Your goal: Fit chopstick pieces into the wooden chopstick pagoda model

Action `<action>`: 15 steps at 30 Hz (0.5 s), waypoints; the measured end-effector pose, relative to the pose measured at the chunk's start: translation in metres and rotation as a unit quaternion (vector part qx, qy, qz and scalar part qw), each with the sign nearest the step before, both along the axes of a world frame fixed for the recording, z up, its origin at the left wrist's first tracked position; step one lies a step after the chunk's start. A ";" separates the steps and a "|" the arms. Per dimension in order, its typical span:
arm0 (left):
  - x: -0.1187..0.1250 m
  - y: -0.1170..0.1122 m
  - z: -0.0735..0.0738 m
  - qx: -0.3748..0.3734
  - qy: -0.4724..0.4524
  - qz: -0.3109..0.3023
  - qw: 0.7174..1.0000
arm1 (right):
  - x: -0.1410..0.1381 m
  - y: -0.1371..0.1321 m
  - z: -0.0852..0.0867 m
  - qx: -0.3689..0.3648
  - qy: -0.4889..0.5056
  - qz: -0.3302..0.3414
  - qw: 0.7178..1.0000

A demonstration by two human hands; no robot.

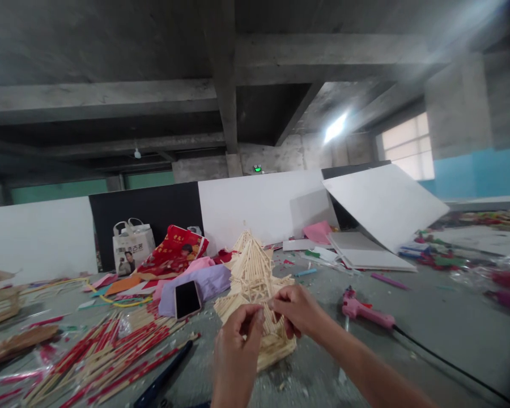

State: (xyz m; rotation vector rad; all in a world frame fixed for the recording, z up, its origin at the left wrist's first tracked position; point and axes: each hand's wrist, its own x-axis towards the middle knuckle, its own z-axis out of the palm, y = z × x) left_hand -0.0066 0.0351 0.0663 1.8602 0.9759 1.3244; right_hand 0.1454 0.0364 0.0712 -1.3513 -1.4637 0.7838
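A small tower-like model made of pale wooden sticks (250, 262) stands upright in front of me, with a pointed roof and flared tiers. My left hand (241, 340) is at its lower front, thumb and forefinger pinched together. From the right, my right hand (295, 309) meets it in a similar pinch, with fingertips close to those of the left. Whatever lies between the fingertips is too small to make out. Both hands cover part of the model's lower tier, while its base shows below them.
Red-and-plain sticks (106, 351) lie piled at left, near a dark-handled tool (164, 377). A phone (187, 300) rests against purple cloth (215, 283). At right lies a pink glue gun (368, 310) with a trailing cord. White boards (372, 252) and a red bag (172, 252) sit farther back.
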 end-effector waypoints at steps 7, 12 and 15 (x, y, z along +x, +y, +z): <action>0.011 0.000 0.008 -0.080 -0.114 -0.034 0.990 | -0.013 -0.038 -0.012 0.012 -0.003 0.001 1.000; 0.015 -0.007 0.006 -0.172 -0.199 -0.136 0.955 | -0.027 -0.055 -0.016 0.039 -0.066 -0.022 0.997; 0.012 -0.004 0.001 -0.213 -0.242 -0.163 0.933 | -0.033 -0.056 -0.017 0.076 -0.120 -0.023 0.990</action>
